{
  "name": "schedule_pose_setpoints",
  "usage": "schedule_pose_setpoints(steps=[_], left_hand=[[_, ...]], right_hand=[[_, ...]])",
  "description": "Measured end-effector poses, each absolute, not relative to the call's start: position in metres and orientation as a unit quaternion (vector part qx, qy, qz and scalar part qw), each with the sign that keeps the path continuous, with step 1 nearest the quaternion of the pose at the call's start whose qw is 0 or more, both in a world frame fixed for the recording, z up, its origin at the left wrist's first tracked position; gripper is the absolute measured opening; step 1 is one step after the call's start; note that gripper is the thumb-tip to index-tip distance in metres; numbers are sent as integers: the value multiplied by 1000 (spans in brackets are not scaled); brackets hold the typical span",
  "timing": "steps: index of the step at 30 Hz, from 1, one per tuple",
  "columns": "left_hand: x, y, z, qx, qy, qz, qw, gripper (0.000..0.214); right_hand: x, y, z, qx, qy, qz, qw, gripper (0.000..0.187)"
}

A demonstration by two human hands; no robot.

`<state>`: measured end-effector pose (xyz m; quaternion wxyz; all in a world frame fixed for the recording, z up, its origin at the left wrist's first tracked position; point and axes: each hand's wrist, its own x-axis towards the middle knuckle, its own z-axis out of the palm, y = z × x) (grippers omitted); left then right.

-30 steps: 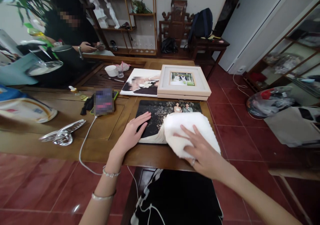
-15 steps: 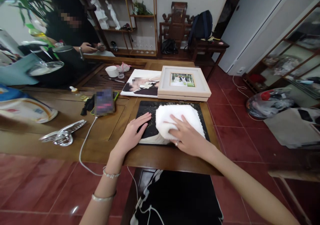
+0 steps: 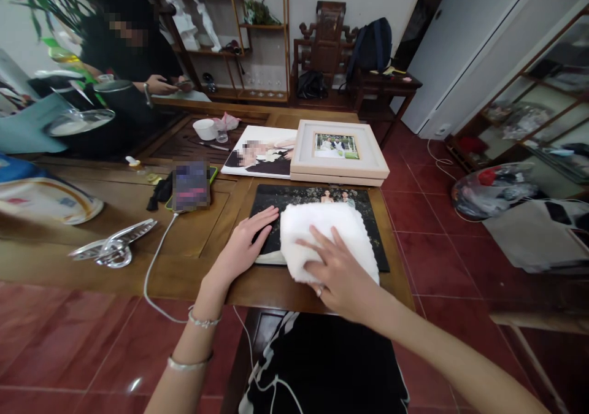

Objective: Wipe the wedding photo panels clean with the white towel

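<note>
A dark photo print (image 3: 294, 202) lies flat near the front edge of the wooden table (image 3: 207, 230). My left hand (image 3: 242, 245) rests flat on its left part, fingers stretched out, holding it down. My right hand (image 3: 338, 273) presses flat, fingers spread, on a folded white cloth (image 3: 326, 230) that covers the middle and lower part of the print. The cloth hides most of the picture; only the top strip with two small figures shows.
Behind the print stand a cream framed photo (image 3: 339, 149) and another print (image 3: 262, 151). A phone (image 3: 191, 187) with a white cable, a metal clip (image 3: 110, 248), a white cup (image 3: 205, 129) and a plate (image 3: 41, 200) lie left. Another person (image 3: 124, 40) sits far left.
My right hand slid the white cloth up and left across the print, then back down toward me. My left hand stayed put.
</note>
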<state>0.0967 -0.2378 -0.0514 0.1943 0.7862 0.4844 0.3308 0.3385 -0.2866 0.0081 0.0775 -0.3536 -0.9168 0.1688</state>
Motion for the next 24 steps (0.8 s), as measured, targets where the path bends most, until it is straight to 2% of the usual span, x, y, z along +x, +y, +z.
schedule_pose_setpoints(steps=[8,19,24], left_hand=[[96,-238,-51,791,483,324,191,37],[97,-238,-50,788,475,339,197,37],[98,-238,-49,785,476,344,197,36]], right_hand=[[344,-314,10,-357,-914,185,55,25],[323,-218,-1,-411,-900,108,100,33],[318,-218,-2,-424,-894,100,107,33]])
